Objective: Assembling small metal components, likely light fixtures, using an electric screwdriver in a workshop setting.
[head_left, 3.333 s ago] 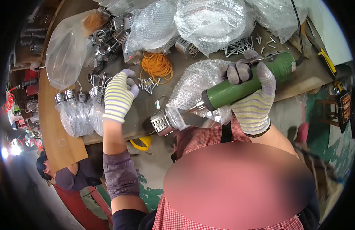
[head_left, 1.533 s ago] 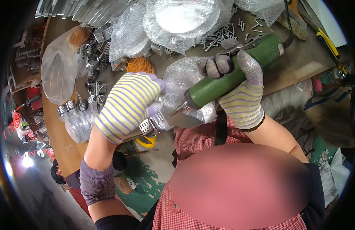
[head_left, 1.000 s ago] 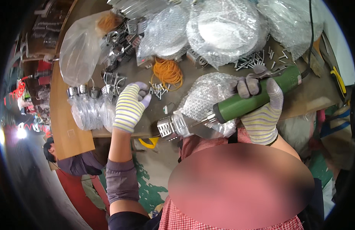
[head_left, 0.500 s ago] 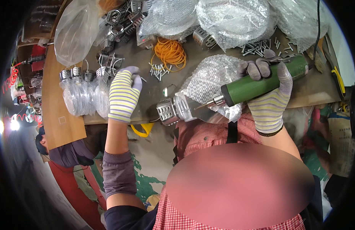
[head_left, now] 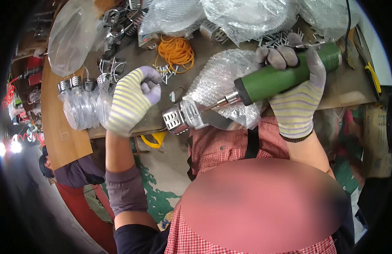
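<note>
A green-handled power driver (head_left: 284, 76) is gripped firmly by the right hand (head_left: 295, 95), the gloved fingers wrapped right round the thick handle at about two o'clock in the view. Its metal tip is aimed down toward eight o'clock at a silver lamp housing (head_left: 185, 119) with a perforated end, lying at the near edge of the wooden bench (head_left: 64, 139). The housing is half tucked in bubble wrap (head_left: 223, 74). The left hand (head_left: 130, 99) is clenched into a fist just at nine o'clock from the housing; whether anything small is pinched inside cannot be told. The driver is judged stiff, fairly heavy and well suited to a full-hand grasp on its handle. The housing looks like thin, light metal, easily dented and slippery, best taken round its solid barrel. Loose screws (head_left: 164, 72) and an orange coil of cord (head_left: 175, 50) lie beyond at twelve o'clock.
</note>
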Demonstrator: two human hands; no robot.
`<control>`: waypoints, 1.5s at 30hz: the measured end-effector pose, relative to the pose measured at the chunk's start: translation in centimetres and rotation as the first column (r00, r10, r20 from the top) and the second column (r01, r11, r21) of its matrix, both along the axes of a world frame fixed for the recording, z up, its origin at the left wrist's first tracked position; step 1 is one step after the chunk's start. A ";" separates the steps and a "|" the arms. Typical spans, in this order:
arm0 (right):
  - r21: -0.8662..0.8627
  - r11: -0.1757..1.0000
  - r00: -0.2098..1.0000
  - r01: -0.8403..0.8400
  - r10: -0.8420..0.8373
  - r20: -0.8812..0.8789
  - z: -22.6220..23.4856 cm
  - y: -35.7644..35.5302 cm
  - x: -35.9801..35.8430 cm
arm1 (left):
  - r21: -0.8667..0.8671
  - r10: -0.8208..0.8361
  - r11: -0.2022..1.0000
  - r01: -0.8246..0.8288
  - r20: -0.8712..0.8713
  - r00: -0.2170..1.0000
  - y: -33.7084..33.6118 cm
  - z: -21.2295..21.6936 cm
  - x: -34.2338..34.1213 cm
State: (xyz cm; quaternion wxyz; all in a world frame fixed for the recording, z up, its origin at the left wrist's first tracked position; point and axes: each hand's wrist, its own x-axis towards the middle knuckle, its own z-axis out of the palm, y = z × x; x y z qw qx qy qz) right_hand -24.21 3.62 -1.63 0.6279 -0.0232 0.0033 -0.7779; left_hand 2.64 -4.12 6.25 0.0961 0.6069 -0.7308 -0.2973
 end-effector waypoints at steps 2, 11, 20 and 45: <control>0.029 0.999 1.000 -0.015 0.016 -0.018 0.0 0.0 -0.3 | 0.090 -0.095 0.991 0.101 -0.069 0.993 1.0 1.9 -1.0; 0.054 0.998 0.998 -0.020 0.023 -0.062 -0.3 0.1 -0.1 | 0.269 -0.427 0.870 0.414 -0.010 0.904 0.5 2.9 -3.8; 0.048 0.998 0.998 -0.031 0.033 -0.051 -0.1 0.0 -0.3 | -0.147 -0.709 0.666 0.731 0.180 0.682 2.0 2.3 -4.8; 0.056 0.998 0.998 0.026 -0.022 -0.065 0.4 -0.9 1.8 | -0.490 -0.202 0.866 0.105 -0.150 0.968 7.4 -4.8 -2.9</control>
